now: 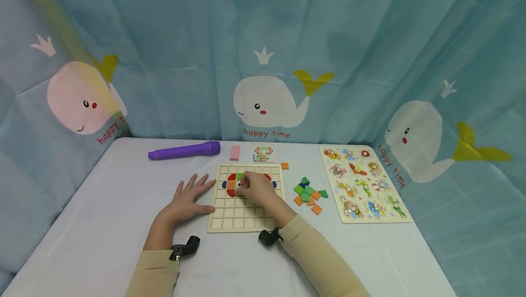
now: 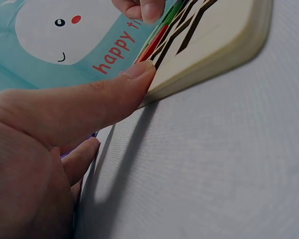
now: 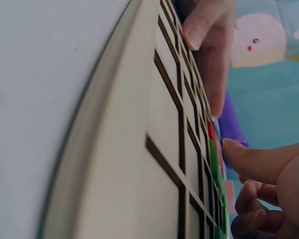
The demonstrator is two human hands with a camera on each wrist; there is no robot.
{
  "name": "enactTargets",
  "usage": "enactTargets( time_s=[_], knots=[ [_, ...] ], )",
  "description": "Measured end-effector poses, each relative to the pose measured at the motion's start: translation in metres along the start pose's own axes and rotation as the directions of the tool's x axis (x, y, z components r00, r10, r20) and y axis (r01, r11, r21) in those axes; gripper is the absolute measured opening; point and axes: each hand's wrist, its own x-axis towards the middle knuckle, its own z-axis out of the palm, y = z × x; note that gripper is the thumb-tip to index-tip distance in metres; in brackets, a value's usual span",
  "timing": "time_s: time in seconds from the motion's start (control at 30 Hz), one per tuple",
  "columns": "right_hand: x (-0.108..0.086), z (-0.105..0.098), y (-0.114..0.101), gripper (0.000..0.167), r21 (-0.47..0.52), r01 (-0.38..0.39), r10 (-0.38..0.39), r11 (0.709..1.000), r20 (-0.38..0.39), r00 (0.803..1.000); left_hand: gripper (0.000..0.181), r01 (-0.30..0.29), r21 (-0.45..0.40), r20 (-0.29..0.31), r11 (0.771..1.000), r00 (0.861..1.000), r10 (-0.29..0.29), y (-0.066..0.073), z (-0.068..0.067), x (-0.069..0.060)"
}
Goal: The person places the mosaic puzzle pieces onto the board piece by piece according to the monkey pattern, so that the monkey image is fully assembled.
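Observation:
The wooden grid board (image 1: 242,225) lies on the table with red, green, orange and blue tiles set in its upper rows. At the board's left edge, my left hand (image 1: 186,202) lies with fingers spread. Its thumb (image 2: 114,94) touches the board's side in the left wrist view. Over the coloured tiles, my right hand (image 1: 259,188) bends its fingers downward. An eye-marked tile (image 1: 239,184) shows beside its fingertips. In the right wrist view, a gap separates the thumb (image 3: 254,159) from the curled fingers; whether a tile is pinched is hidden.
Loose green, blue and orange tiles (image 1: 306,190) lie right of the board, with one orange tile (image 1: 285,166) at its corner. Behind are a purple microphone-shaped stick (image 1: 185,151), a pink block (image 1: 234,153) and a pattern card (image 1: 263,154). An insect picture board (image 1: 365,185) lies far right.

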Motion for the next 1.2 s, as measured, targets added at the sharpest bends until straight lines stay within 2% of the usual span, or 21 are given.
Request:
enactTargets(
  time_s=[0.3,0.63,0.8,0.93,1.2],
  knots=[
    [-0.012,-0.020,0.019,0.019,0.148,0.025,-0.022,0.989,-0.023,1.000,0.097,0.013,-0.011,-0.001,1.000,1.000,-0.013,0.001,-0.001,0.000],
    [-0.029,-0.039,0.037,0.023,0.188,0.026,-0.015,0.982,-0.058,0.998,0.097,0.014,-0.014,-0.001,1.000,1.000,-0.014,-0.003,0.002,0.001],
    [-0.036,-0.046,0.051,0.022,0.173,-0.010,0.029,0.985,-0.106,0.994,0.098,0.019,-0.016,-0.001,1.000,1.000,-0.019,-0.004,0.002,0.002],
    [-0.044,-0.056,0.064,0.024,0.163,-0.067,0.088,0.984,-0.126,0.988,0.098,0.016,-0.018,0.003,1.000,1.000,-0.016,-0.003,0.003,0.002],
    [-0.059,-0.078,0.089,0.023,0.185,-0.152,0.185,0.971,-0.177,0.967,0.097,0.025,-0.005,0.004,1.000,1.000,-0.025,-0.002,0.001,0.001]
  ],
)
